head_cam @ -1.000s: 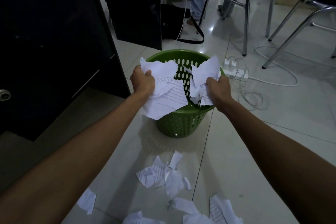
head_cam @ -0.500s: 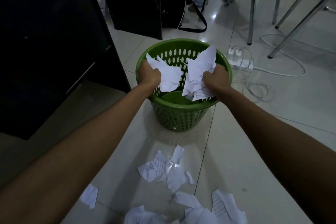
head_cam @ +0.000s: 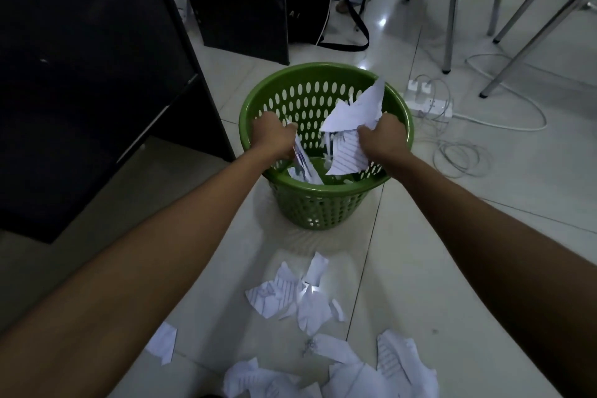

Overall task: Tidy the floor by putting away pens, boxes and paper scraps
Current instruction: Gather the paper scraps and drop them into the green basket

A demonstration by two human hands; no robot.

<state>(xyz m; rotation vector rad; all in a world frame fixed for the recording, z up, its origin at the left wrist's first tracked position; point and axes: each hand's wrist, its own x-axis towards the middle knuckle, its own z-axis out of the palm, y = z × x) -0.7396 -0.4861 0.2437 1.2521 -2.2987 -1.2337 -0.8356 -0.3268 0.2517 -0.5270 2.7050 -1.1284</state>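
So that nothing spills, left hand [head_cam: 273, 136] and right hand [head_cam: 383, 136] held above basket [head_cam: 323, 69], each clenched round torn paper [head_cam: 352, 110]; floor scraps [head_cam: 290, 296] behind wrists.

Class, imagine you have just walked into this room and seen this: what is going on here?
A person is clearing torn paper into a green basket. The left hand grips a small bunch of scraps. The right hand grips larger lined pieces. Both loads are held over the basket's mouth and not yet let go. Many loose scraps lie on the tiled floor nearer the person, not yet picked up.
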